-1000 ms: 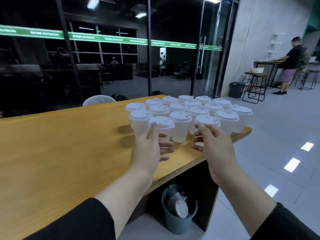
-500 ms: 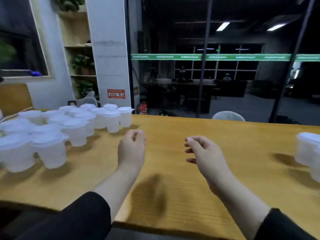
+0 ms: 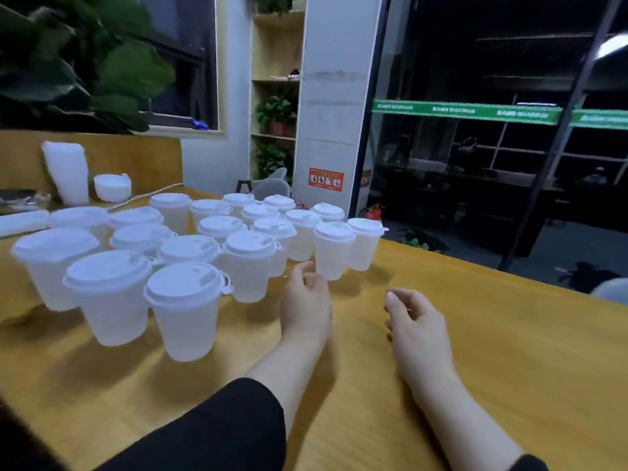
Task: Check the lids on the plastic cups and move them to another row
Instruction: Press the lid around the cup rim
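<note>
Bench (image 3: pixel 475 351): the wooden top is carrying everything; bare wood is lying from 3 to 6 o'clock, which I judge is room for a fresh row.

Cups (image 3: pixel 217 253): a large cluster of lidded, translucent plastic cups is standing upright from 9 to 12 o'clock, packed in loose rows, many touching. Whether anything is inside them I cannot tell; they are looking pale throughout. Grouped this tightly, they are probably waiting to be checked.

Near cup (image 3: pixel 185 311): standing at the cluster's 6 o'clock edge, lid seated flat, a small tab sticking out toward 3 o'clock.

End cup (image 3: pixel 333 251): standing at the cluster's 3 o'clock edge, just beside another cup behind it, lid on. It is the closest cup to the left hand, so likely the next one taken.

Stack (image 3: pixel 68 171): a tall white stack, perhaps spare cups, is leaning at 10 o'clock, with a low white pile just beside it.

Left hand (image 3: pixel 307 300): hovering over the bench, grip loosely curled and holding nothing; fingertips are reaching toward the end cup's base, very near it, contact unclear.

Right hand (image 3: pixel 418 321): hovering at 3 o'clock of the left hand, well apart from the cups, fingers loosely curled, grip holding nothing, seemingly ready to assist.
</note>
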`<action>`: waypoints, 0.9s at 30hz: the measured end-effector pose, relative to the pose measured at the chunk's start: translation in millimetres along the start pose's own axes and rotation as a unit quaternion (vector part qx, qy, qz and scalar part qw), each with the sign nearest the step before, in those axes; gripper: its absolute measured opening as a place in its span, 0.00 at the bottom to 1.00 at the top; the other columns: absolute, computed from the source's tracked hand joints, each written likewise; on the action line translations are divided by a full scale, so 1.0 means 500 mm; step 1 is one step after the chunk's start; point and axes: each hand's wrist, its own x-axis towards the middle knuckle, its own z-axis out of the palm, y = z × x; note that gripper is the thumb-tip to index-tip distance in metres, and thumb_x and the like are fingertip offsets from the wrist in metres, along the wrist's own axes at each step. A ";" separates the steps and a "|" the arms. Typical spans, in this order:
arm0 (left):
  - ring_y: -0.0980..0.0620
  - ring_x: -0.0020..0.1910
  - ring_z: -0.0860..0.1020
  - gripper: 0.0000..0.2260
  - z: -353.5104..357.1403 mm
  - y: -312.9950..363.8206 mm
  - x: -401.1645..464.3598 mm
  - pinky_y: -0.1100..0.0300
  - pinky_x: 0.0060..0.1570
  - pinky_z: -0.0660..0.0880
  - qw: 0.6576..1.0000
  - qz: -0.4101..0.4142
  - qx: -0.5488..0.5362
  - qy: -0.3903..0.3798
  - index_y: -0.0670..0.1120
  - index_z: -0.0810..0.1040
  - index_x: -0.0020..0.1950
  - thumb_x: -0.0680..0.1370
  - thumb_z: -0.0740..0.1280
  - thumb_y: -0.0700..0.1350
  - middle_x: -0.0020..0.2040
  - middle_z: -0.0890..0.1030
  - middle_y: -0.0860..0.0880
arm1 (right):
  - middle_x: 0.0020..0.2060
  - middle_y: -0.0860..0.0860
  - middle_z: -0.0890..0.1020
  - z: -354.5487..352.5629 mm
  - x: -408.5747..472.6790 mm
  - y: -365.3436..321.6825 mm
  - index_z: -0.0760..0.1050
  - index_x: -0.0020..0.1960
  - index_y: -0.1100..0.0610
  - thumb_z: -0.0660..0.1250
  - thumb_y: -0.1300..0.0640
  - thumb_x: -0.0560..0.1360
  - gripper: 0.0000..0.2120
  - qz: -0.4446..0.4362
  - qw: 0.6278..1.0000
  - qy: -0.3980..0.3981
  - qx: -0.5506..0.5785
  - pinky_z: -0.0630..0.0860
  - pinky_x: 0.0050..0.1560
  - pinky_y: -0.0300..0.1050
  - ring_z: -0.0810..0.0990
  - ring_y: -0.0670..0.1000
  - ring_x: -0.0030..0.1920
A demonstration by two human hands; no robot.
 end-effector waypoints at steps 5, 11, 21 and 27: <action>0.54 0.64 0.76 0.18 0.049 -0.011 0.099 0.67 0.54 0.67 1.000 0.007 -0.017 -0.007 0.49 0.70 0.76 0.86 0.60 0.49 0.66 0.78 0.53 | 0.59 0.46 0.82 0.106 0.142 0.034 0.76 0.68 0.53 0.66 0.54 0.83 0.14 -0.009 0.999 -0.011 0.039 0.77 0.65 0.55 0.81 0.50 0.58; 0.54 0.74 0.71 0.23 0.090 -0.030 0.169 0.66 0.63 0.63 0.999 0.017 -0.029 0.002 0.47 0.65 0.81 0.86 0.59 0.50 0.76 0.73 0.50 | 0.58 0.60 0.82 0.180 0.244 0.045 0.75 0.60 0.66 0.61 0.42 0.81 0.26 -0.011 0.997 -0.053 0.059 0.75 0.63 0.67 0.79 0.62 0.61; 0.51 0.58 0.81 0.19 0.097 -0.004 0.148 0.52 0.62 0.76 0.995 -0.006 -0.093 0.019 0.51 0.82 0.61 0.85 0.58 0.61 0.55 0.85 0.54 | 0.55 0.53 0.86 0.156 0.250 0.071 0.81 0.65 0.53 0.67 0.46 0.82 0.17 0.011 0.987 -0.106 0.118 0.81 0.60 0.56 0.85 0.51 0.53; 0.50 0.52 0.84 0.18 0.122 0.049 0.040 0.52 0.52 0.80 0.987 -0.028 -0.143 -0.060 0.52 0.83 0.53 0.77 0.67 0.65 0.50 0.87 0.52 | 0.54 0.49 0.86 0.007 0.127 0.032 0.82 0.57 0.55 0.77 0.48 0.71 0.18 0.051 0.982 -0.049 0.173 0.80 0.63 0.56 0.84 0.50 0.59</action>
